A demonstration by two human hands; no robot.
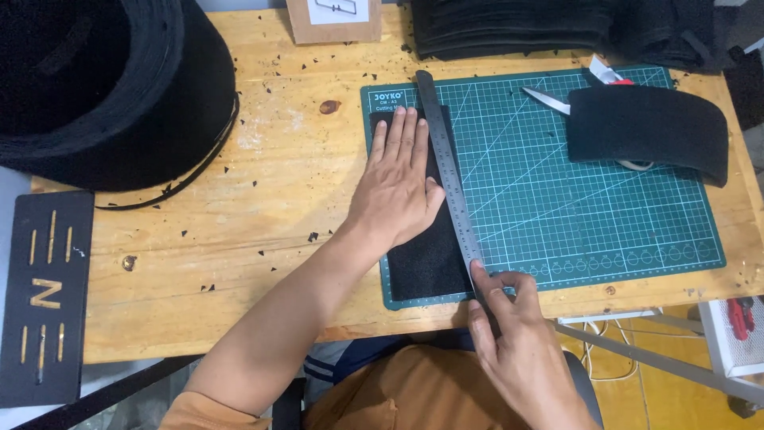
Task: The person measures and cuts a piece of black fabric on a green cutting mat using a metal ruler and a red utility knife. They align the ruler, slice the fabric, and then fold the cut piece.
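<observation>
1. Pale wooden worktable [263, 263] fills the view from above, speckled with tiny black offcuts. A green gridded cutting mat [589, 199] lies on its right half.
2. A strip of black felt-like fabric [426, 263] lies along the mat's left edge, running from the far end of the mat toward me.
3. My left hand [398, 187] rests flat on that strip, palm down, fingers straight and close together. It grips nothing; it presses, which I judge keeps the fabric from sliding.
4. A long steel ruler [447, 171] lies on the strip's right side, slightly slanted, its far end past the mat's top edge. The edge of my left hand touches it, seemingly pinning it too.
5. My right hand [517, 350] is at the ruler's near end, by the mat's front edge. The fingers are curled in, with thumb and forefinger tips pinched together at the ruler's edge. I cannot tell whether they hold a small blade or marker; nothing shows clearly.
6. Farther right on the mat sits a curved piece of black fabric [649, 123], lying over a pair of scissors [549, 99] so that only the blade tips and a bit of handle show.
7. A big roll of black material [103, 87] sits at the table's far left, and folded black stacks [517, 28] line the back edge.
</observation>
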